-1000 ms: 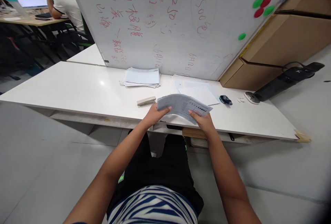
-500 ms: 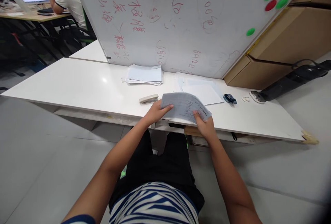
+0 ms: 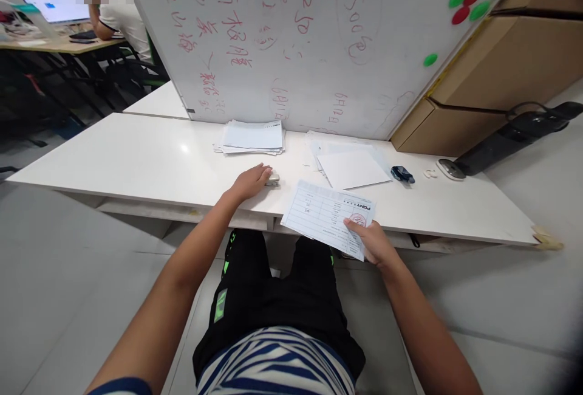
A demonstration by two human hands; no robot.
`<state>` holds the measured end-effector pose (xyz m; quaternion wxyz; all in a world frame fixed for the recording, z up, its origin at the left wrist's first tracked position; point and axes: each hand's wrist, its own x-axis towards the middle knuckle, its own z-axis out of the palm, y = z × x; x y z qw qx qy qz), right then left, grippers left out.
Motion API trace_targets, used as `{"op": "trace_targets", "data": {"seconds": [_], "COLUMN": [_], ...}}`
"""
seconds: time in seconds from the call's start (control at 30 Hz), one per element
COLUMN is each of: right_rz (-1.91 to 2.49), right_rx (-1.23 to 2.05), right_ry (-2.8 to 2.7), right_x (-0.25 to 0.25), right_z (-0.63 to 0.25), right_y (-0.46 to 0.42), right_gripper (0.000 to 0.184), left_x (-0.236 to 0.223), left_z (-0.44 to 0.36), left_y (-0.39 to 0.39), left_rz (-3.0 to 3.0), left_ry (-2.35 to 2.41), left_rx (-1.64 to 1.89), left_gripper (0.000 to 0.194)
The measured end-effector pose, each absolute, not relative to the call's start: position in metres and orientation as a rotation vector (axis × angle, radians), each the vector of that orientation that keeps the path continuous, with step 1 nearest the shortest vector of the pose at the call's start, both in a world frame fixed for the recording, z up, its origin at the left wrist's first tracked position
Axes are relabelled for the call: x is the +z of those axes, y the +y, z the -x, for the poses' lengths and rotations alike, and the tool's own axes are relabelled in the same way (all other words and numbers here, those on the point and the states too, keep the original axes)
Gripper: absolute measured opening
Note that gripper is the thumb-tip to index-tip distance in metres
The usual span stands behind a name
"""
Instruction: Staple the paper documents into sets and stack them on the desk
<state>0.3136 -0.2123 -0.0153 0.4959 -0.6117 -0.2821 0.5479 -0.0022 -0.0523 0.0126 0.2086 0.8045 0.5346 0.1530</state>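
Observation:
My right hand (image 3: pixel 371 241) grips a thin sheaf of printed forms (image 3: pixel 325 212) by its near right corner; a red stamp shows beside my thumb. The sheaf lies flat over the front edge of the white table (image 3: pixel 136 158). My left hand (image 3: pixel 251 180) has closed over a beige stapler (image 3: pixel 272 178), of which only the right tip shows.
A pile of papers (image 3: pixel 252 138) and loose white sheets (image 3: pixel 350 166) lie at the foot of a whiteboard (image 3: pixel 296 36). A small dark blue object (image 3: pixel 402 174) and a black device (image 3: pixel 510 137) are to the right. Cardboard boxes (image 3: pixel 501 67) stand behind. Another person sits far left.
My left hand let go of the forms and moved left onto the stapler. The right hand drew the forms back toward the table edge and laid them flat.

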Motion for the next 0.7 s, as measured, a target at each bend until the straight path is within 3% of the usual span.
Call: {"op": "trace_targets", "data": {"seconds": [0.37,0.7], "right_rz": [1.504,1.376], "right_rx": [1.42,1.535], "right_ry": [-0.688,-0.743], "right_x": [-0.012,-0.013], "right_z": [-0.302,-0.275], "right_y": [-0.216,-0.21], "right_gripper": [0.029,0.026], "left_x": [0.027,0.03], "left_z": [-0.026,-0.055], "left_y": [-0.071,-0.044], "left_rz": [-2.32,-2.428], "left_ry": [1.159,1.233], "left_rx": [0.237,0.411], "left_gripper": [0.063,0.058]}}
